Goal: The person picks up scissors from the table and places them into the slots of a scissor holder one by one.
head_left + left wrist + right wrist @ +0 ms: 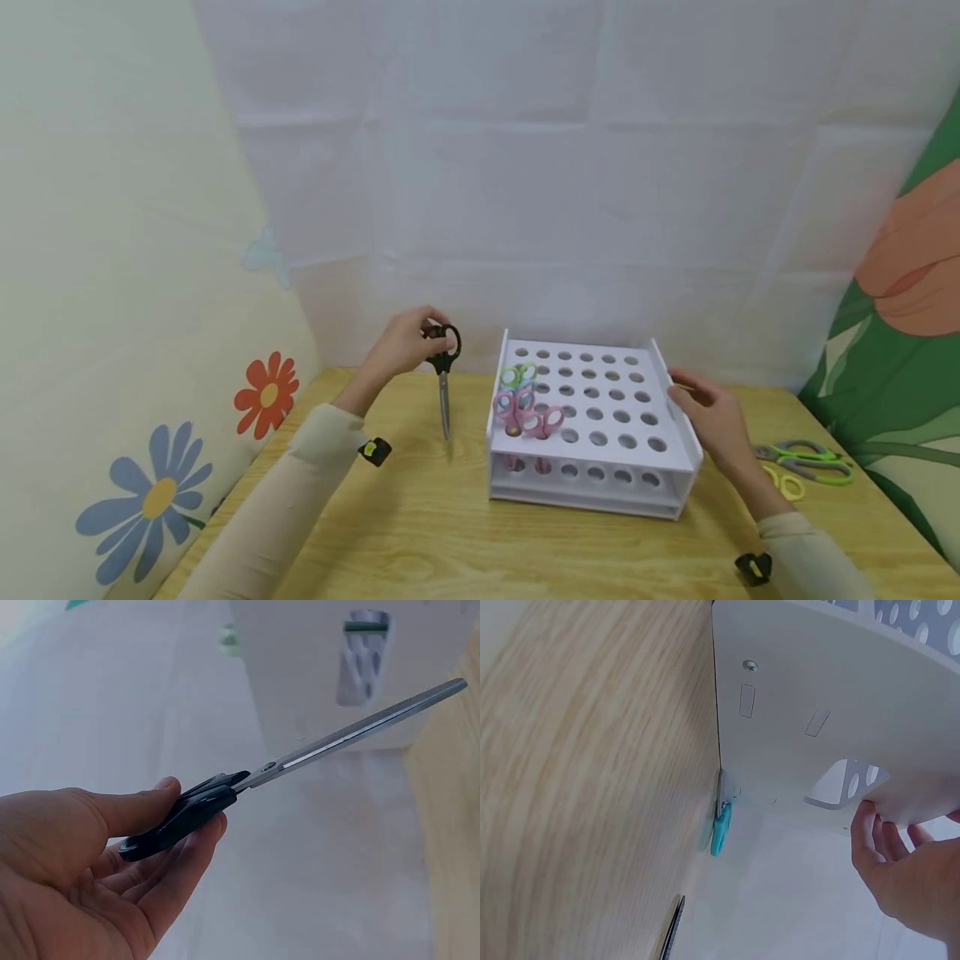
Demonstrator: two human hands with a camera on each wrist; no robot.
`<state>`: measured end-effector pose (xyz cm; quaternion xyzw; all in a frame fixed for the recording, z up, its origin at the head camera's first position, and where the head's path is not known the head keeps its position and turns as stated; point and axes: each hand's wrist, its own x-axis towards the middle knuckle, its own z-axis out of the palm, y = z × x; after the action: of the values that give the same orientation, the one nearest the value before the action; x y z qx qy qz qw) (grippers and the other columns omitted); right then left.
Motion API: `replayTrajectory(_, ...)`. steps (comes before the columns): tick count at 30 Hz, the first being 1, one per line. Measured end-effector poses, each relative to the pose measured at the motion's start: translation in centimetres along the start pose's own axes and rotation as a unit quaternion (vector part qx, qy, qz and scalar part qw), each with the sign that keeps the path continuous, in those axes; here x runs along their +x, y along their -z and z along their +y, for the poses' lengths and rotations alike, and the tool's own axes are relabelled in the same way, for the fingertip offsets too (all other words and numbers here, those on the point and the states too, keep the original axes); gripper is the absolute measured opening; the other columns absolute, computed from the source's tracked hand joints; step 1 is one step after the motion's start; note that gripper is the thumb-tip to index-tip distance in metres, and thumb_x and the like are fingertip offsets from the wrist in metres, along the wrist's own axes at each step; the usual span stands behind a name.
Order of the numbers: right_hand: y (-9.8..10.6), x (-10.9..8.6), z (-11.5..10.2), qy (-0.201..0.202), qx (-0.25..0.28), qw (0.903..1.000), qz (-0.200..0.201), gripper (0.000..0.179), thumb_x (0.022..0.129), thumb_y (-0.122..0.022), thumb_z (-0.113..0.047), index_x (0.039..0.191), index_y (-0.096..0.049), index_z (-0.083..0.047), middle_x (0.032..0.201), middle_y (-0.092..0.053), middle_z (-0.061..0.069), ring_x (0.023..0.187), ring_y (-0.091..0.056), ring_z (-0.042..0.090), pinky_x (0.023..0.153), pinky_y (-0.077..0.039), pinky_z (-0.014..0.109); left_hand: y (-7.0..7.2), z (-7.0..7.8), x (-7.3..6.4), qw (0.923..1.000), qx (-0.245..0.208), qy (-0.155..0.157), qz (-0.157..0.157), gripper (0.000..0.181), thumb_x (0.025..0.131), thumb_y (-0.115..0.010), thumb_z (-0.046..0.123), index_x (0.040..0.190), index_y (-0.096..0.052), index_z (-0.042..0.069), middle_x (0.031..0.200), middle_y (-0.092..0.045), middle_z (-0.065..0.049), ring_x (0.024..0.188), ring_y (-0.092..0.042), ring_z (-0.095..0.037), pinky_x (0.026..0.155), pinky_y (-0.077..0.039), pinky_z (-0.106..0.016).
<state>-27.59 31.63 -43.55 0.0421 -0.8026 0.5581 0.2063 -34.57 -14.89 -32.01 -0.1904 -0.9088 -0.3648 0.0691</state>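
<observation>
My left hand [405, 340] pinches a pair of black-handled scissors [444, 360] by its finger loops, thumb on one side and fingers on the other. The closed metal blades point down above the table, left of a white rack [592, 458] with rows of round holes. In the left wrist view the scissors [330, 746] reach toward the rack's side panel. My right hand [712, 417] rests its fingers against the rack's right side panel [802, 690], near a cut-out slot. Pink scissors [543, 422], with green and blue ones behind, stand in the rack's left holes.
Right of the rack, grey-and-green scissors [813, 462] and yellow-handled scissors [789, 485] lie on the wooden table [420, 533]. Teal-handled scissors [721, 829] show beyond the rack in the right wrist view. A white cloth [525, 167] hangs behind the table.
</observation>
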Motion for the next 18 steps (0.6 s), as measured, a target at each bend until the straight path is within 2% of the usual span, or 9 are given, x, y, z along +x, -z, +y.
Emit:
replayTrajectory(7, -0.5, 0.2, -0.2, -0.003, 0.007, 1.0, -0.006, 0.044, 0.102, -0.065, -0.022, 0.138, -0.061, 0.002, 0.131, -0.062, 0.024, 0.093, -0.062, -0.003, 0.073, -0.053, 0.019, 2.0, 2.6, -1.7, 0.9981, 0.01, -0.041, 0.044, 0.034, 0.096, -0.075, 0.022, 0.125, -0.063, 0.008, 0.096, -0.069, -0.01, 0.077, -0.068, -0.021, 0.067, -0.054, -0.041)
replayTrajectory(15, -0.5, 0.4, -0.3, 0.003, 0.007, 1.0, -0.005, 0.043, 0.102, -0.065, -0.022, 0.137, -0.061, 0.003, 0.128, -0.063, 0.026, 0.092, -0.063, -0.003, 0.072, -0.054, 0.02, 3.6, 5.4, -2.6, 0.9927, -0.013, -0.09, 0.079, 0.036, 0.096, -0.075, 0.023, 0.127, -0.063, 0.01, 0.099, -0.069, -0.008, 0.078, -0.069, -0.021, 0.068, -0.057, -0.039)
replayTrajectory(18, -0.5, 0.4, -0.3, 0.003, 0.006, 1.0, -0.004, 0.043, 0.102, -0.065, -0.021, 0.138, -0.061, 0.003, 0.129, -0.063, 0.026, 0.093, -0.062, -0.004, 0.072, -0.054, 0.019, 3.9, 6.4, -2.8, 0.9911, -0.02, -0.097, 0.089, 0.036, 0.096, -0.075, 0.022, 0.128, -0.064, 0.011, 0.099, -0.069, -0.007, 0.079, -0.069, -0.02, 0.067, -0.056, -0.039)
